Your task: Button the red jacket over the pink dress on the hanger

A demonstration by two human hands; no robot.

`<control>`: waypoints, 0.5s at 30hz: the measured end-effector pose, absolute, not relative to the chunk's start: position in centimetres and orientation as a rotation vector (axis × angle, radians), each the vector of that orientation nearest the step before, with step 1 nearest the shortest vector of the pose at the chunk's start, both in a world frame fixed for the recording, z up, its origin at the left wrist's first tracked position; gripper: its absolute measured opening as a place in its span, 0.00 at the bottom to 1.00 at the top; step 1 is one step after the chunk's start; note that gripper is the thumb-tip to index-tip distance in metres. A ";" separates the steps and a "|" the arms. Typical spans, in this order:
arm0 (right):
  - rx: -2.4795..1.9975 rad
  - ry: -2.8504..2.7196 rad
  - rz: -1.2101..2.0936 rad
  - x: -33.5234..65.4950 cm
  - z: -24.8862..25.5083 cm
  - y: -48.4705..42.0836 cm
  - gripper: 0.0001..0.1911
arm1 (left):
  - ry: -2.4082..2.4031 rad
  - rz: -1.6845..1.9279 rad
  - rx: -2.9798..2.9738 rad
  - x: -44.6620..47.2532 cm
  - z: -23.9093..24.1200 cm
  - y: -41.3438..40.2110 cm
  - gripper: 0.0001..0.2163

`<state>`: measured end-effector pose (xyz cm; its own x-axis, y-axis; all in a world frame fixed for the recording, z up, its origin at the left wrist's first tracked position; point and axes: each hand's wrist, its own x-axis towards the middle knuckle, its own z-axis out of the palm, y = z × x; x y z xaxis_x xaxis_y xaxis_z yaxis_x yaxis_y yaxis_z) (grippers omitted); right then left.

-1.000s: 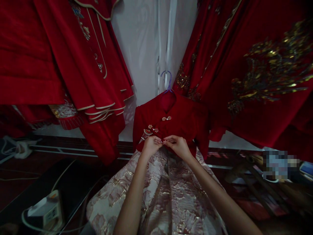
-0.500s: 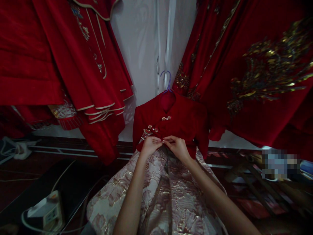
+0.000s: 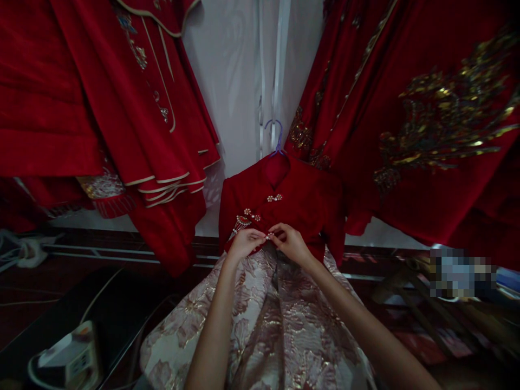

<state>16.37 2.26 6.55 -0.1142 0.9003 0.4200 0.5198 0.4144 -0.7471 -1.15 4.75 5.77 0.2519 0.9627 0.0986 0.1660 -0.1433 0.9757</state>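
A small red jacket (image 3: 300, 195) hangs on a purple hanger (image 3: 278, 135) over a pale floral brocade skirt (image 3: 190, 325). At the jacket's lower front, my left hand (image 3: 245, 242) and my right hand (image 3: 289, 244) meet, fingertips pinched on a pearl frog button (image 3: 269, 236). Fingers partly cover it, so I cannot tell whether it is fastened. Higher on the front sits another pearl frog button (image 3: 274, 198). A fan-shaped beaded tassel ornament (image 3: 242, 221) hangs by the frog button left of my hands.
Red garments with cream piping (image 3: 162, 146) hang at the left, and a red garment with gold sequin embroidery (image 3: 442, 124) at the right. A white power strip (image 3: 79, 357) with a cable lies on a black surface lower left. A pale wall (image 3: 227, 70) stands behind.
The view has shifted slightly. My fingers stay at the same pearl button, which now shows a little more between them.
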 end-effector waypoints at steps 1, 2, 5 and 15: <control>-1.248 -1.773 0.488 16.7 6.8 2.3 0.09 | 1.117 1.049 1.548 -1.4 5.9 4.9 0.09; -1.266 -1.761 0.440 17.0 7.0 2.2 0.09 | 1.155 1.100 1.554 -1.8 5.9 5.1 0.09; -1.288 -1.692 0.355 17.7 7.4 1.9 0.09 | 1.254 1.271 1.606 -3.2 6.2 5.4 0.07; -1.248 -1.633 0.492 16.8 5.5 0.3 0.10 | 1.137 0.961 1.973 -1.7 6.3 3.8 0.12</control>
